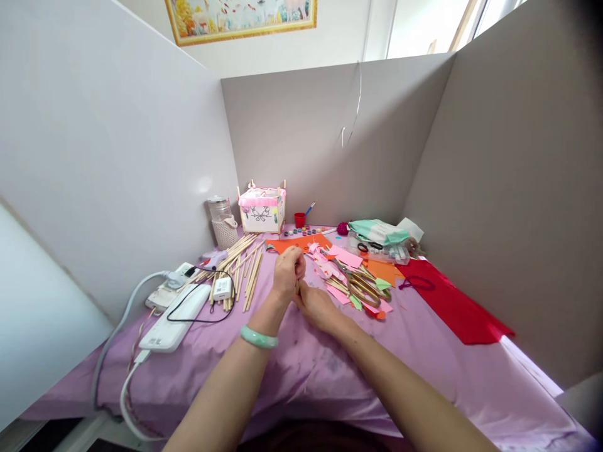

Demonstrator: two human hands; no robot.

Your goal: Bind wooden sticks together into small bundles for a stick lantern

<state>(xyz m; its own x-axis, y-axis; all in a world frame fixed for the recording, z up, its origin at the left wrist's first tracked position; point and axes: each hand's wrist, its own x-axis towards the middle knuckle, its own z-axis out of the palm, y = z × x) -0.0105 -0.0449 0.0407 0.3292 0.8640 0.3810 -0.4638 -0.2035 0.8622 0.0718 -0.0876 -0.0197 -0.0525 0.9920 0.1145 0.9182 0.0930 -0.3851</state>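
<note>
My left hand (287, 275), with a pale green bangle (259, 337) on its wrist, is raised above the purple cloth with its fingers curled in. Just below and to its right, my right hand (316, 305) is closed and touches it. Whatever is between the fingers is too small and too covered to make out. Beyond the hands lies an orange sheet (311, 242). To their right, gold-handled scissors (362, 285) rest on pink, green and orange paper scraps (346, 256). Wooden sticks (253, 280) lie in a loose pile to the left.
A power strip (176, 317) with cables and a white charger (222, 289) lies at left. Behind stand a glass jar (220, 220), a decorated paper box (262, 213) and a red cup (299, 220). Red fabric (456, 304) lies at right. Grey panels (320, 144) enclose the table.
</note>
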